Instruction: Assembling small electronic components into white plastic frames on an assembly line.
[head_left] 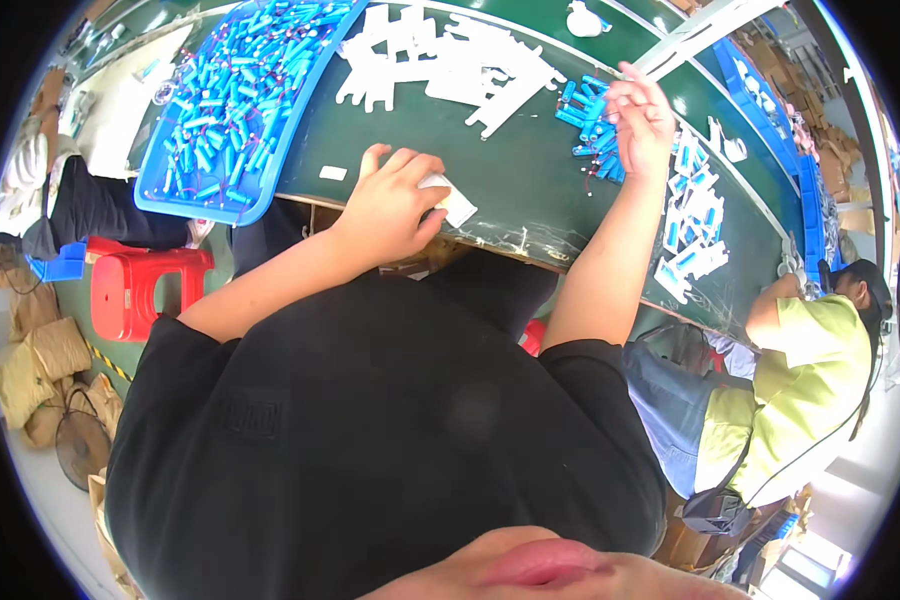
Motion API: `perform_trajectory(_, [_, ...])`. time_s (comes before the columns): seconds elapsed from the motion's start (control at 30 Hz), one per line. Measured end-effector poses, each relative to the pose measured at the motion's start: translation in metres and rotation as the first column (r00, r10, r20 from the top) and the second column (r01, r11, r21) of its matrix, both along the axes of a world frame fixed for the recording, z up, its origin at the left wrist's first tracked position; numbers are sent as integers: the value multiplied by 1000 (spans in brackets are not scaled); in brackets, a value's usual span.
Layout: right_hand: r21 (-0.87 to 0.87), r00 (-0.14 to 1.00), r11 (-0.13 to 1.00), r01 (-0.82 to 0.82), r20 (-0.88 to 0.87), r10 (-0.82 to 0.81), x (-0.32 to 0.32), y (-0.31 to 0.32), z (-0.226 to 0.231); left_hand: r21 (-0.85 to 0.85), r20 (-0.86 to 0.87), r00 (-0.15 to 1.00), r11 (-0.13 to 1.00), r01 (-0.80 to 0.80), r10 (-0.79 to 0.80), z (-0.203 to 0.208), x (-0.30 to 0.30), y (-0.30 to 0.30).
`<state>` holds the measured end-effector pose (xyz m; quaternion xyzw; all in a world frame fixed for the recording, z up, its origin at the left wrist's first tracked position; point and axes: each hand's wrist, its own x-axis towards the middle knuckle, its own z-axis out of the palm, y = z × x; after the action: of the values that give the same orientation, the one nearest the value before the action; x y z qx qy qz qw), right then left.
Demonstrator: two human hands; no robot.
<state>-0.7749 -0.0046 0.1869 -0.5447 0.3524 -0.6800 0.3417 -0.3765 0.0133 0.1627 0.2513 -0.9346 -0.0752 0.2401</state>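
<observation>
My left hand (392,200) is at the table's near edge, fingers bent around a small white plastic piece (454,203) that shows beyond the thumb and index finger. My right hand (643,128) is raised beside a pile of blue cylindrical battery cells (592,122) with thin wires. Its fingers are partly bent and apart, and I see nothing between them. To the right of that forearm, white plastic holders with blue cells in them (692,215) lie in a loose heap. Empty white plastic holders (435,58) are piled at the far middle.
A blue tray (148,190) full of wired blue cells stands at the left on the green table (530,190). A small white piece (333,173) lies near it. A co-worker in a yellow-green shirt (810,350) sits at the right. A red stool (120,295) stands at the left.
</observation>
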Motion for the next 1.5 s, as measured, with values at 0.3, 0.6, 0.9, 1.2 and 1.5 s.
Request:
perform_trajectory(0.3, [712,855,699,-73,-317,411,67,13,19,-53,140,978,985,164,-155,-5,-1,-23])
perform_trajectory(0.6, [52,687,870,490,-638,-349,121,60,-17,-41,211,951,970,240,-227,7,-8,-20])
perform_trajectory(0.9, [36,319,722,691,-912,-259,144,69,-40,107,265,932,969,224,-245,14,-21,-23])
perform_trajectory(1.2, [82,466,744,663,-823,-325,188,111,-33,-82,280,923,951,297,-264,13,-26,-22])
perform_trajectory(1.5, [72,455,844,531,-865,-213,172,103,-40,-47,134,948,954,297,-289,-5,-27,-39])
